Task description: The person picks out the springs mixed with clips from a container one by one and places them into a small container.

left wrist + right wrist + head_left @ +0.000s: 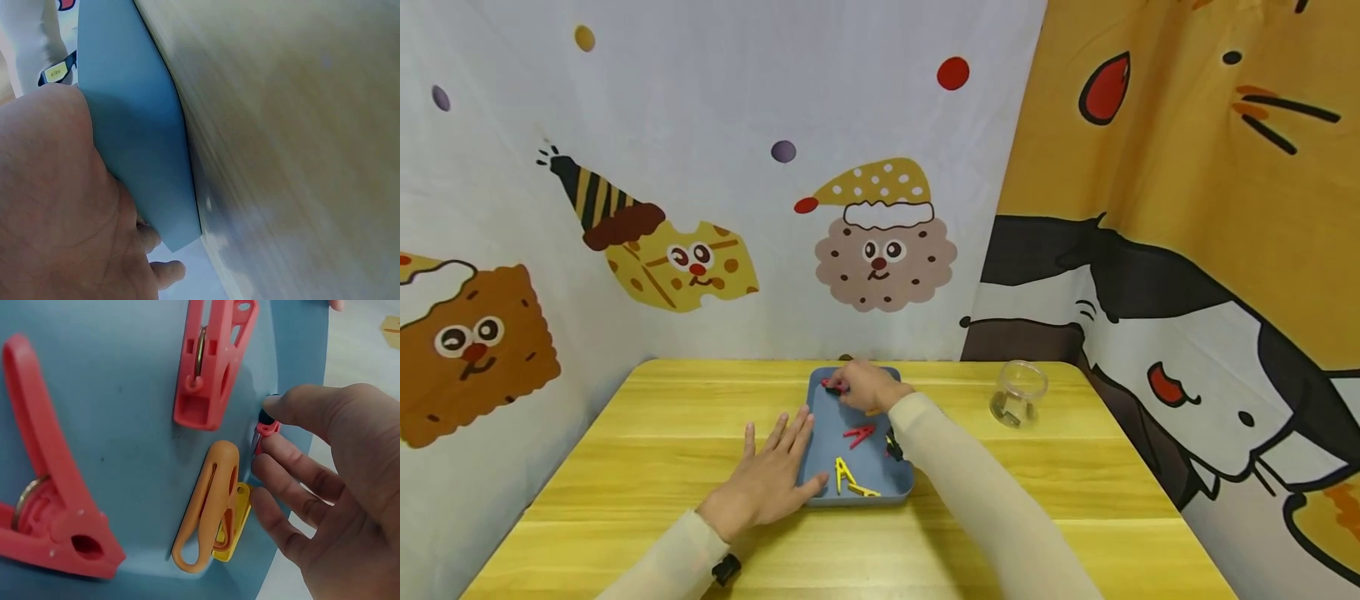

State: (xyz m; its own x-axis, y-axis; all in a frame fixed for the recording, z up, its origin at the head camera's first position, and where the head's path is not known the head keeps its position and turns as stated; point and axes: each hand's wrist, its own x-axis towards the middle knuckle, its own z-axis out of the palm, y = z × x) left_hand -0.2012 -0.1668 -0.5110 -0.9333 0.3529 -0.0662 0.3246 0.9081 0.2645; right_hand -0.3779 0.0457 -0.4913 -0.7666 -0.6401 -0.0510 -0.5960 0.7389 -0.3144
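A blue tray (826, 433) holds several plastic clothespins. My left hand (767, 482) rests with spread fingers against the tray's left side; in the left wrist view the palm (62, 200) lies along the outer wall. At the tray's far end my right hand (867, 386) pinches a small black object (267, 415) between thumb and fingers, beside a red clip; its kind is mostly hidden. Near those fingers lie an orange clothespin (209, 506) and a yellow one (240, 519). Red clothespins (859, 433) and yellow clothespins (844, 473) lie nearer me.
A clear round jar (1021, 392) with small dark pieces in it stands right of the tray on the wooden table (700, 433). Black clips (893, 446) lie by the tray's right wall, under the right forearm. A printed cloth (700, 125) hangs behind the table.
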